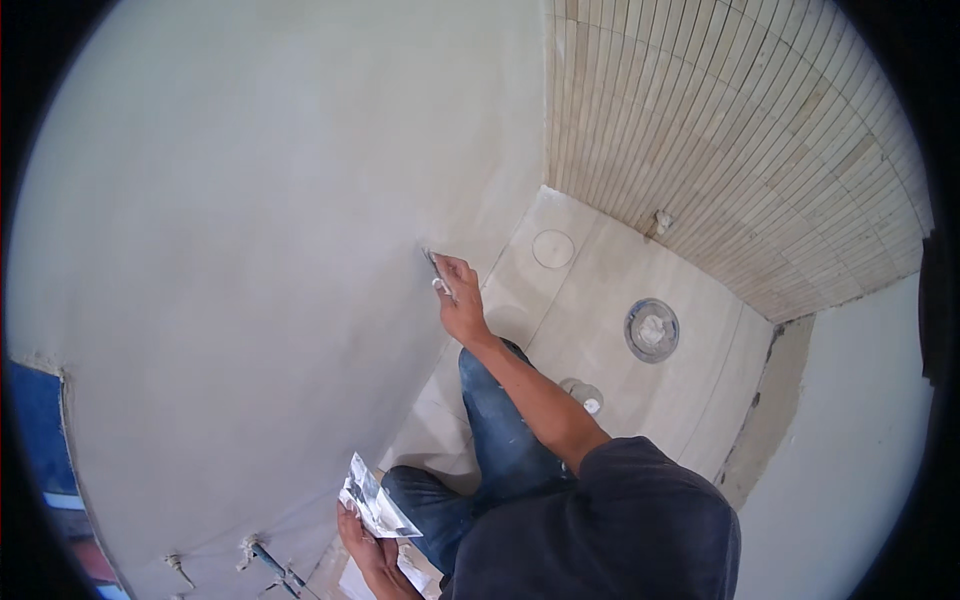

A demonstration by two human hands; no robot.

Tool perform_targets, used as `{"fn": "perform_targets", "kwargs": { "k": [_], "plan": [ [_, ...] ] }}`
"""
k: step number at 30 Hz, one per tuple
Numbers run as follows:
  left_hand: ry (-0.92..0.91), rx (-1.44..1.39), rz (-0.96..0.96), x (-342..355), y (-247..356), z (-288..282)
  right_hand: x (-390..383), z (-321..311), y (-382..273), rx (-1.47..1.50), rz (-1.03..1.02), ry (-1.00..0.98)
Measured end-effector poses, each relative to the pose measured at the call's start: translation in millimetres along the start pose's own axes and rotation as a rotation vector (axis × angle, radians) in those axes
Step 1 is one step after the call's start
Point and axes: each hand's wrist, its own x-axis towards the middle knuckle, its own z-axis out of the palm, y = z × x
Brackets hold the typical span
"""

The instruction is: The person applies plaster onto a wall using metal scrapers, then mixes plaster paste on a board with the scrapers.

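My right hand (458, 300) grips a small putty knife (430, 258) at the smooth plastered wall (250, 200), near its lower right part, with some white paste about the fingers. Low at the bottom, my left hand (365, 535) holds a shiny flat metal plate (378, 500) smeared with white material, close to my bent left knee in blue jeans.
A pale tiled floor (700, 400) has a metal drain ring (652, 330), a round cut (553, 248) and a small container (590, 398). A slatted tiled wall (700, 120) with a fitting (663, 222) rises beyond. A grey wall (840, 420) stands right; pipes (262, 558) protrude lower left.
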Motion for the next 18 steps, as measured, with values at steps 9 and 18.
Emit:
{"fn": "perform_targets", "kwargs": {
  "k": [9,18],
  "plan": [
    [-0.013,-0.027,-0.010,-3,-4,10,142,-64,148,-0.190,0.082,0.248],
    [0.034,0.003,0.025,-8,7,-3,38,7,70,-0.125,-0.010,-0.022]
  ]
}}
